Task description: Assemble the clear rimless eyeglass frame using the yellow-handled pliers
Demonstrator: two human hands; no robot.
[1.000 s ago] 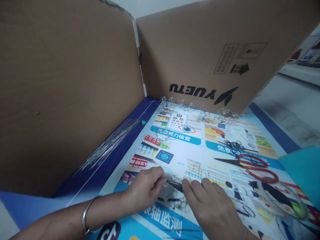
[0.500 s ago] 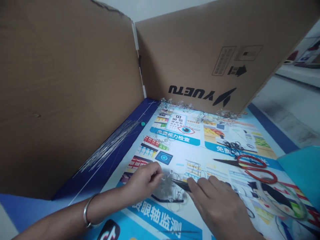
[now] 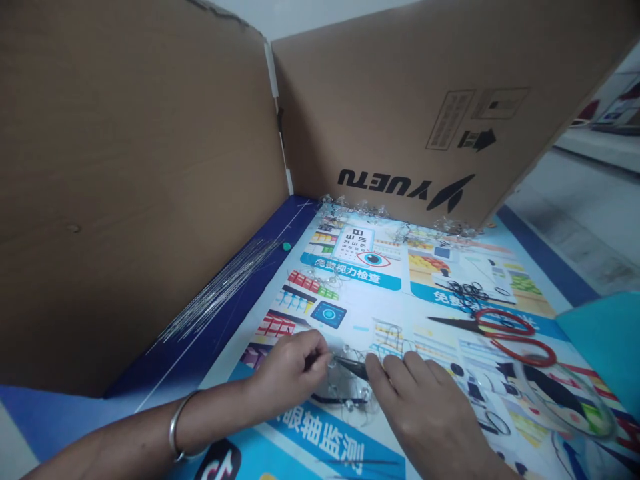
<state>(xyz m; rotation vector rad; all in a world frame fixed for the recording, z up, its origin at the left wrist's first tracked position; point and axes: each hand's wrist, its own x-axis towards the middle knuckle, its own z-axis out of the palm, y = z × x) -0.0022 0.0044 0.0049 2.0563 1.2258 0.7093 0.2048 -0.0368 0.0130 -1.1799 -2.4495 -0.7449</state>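
Pliers (image 3: 355,367), or a similar dark, pointed tool, now in at the left fingertips, with the small gap of half a second ago closed up. Likely meaning: back in working contact, with tool and wire brought together at one small spot rather than held apart. Narrow, pinched grip in the left hand (image 3: 290,370), thumb against curled fingers, apparently on one end of the beaded wire (image 3: 347,393); too small and blurred to tell exactly which bead or strand. Closed grip in the right hand (image 3: 425,407), wrapped around the handles of the pliers, tips aimed toward the left hand. Cannot tell whether anything sits clamped between those tips. Clear beads and fine loops of the beaded wire just below the tool, between the two hands, low over the printed sheet (image 3: 370,310) on the desk. Only slight travel of both hands since then, so apparently a fine adjustment rather than a fresh reach. Well apart from the work, red-handled scissors (image 3: 487,327) lying beyond the right hand, beside a cluster of dark loops (image 3: 467,293). Bundle of thin rods (image 3: 215,297) along the left cardboard panel (image 3: 140,187), and more clear beaded pieces (image 3: 355,208) along the foot of the far cardboard panel (image 3: 395,107). Plain metal bracelet (image 3: 173,433) on the left wrist.
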